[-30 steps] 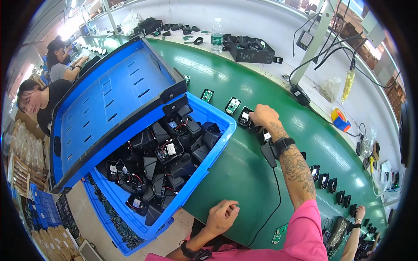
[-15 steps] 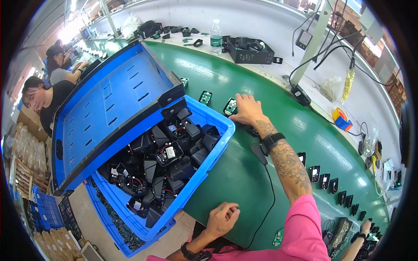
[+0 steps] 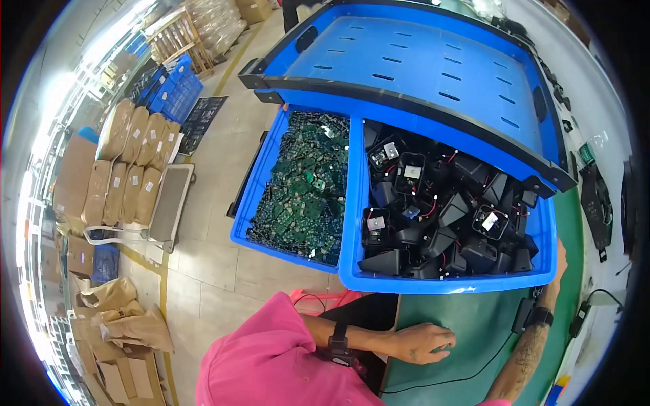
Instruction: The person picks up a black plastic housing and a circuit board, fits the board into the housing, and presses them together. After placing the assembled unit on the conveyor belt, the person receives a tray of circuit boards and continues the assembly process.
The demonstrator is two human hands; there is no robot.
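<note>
Head view looks down on two blue bins side by side at the centre of the frame. Right of centre, the bin [image 3: 447, 284] is filled with black housings [image 3: 440, 223] trailing red wires; the bin [image 3: 250, 203] to its left is filled with green circuit boards [image 3: 301, 186]. A blue lid [image 3: 433, 61] leans across the top of the frame. At the lower centre, the left hand [image 3: 423, 342] rests palm-down on the green worktop [image 3: 467, 325], fingers loosely curled and holding nothing. At the right edge, the right hand [image 3: 560, 260] touches the outer corner of the housings bin; its grip cannot be told. Brown sacks [image 3: 128, 162] line the floor at the left.
</note>
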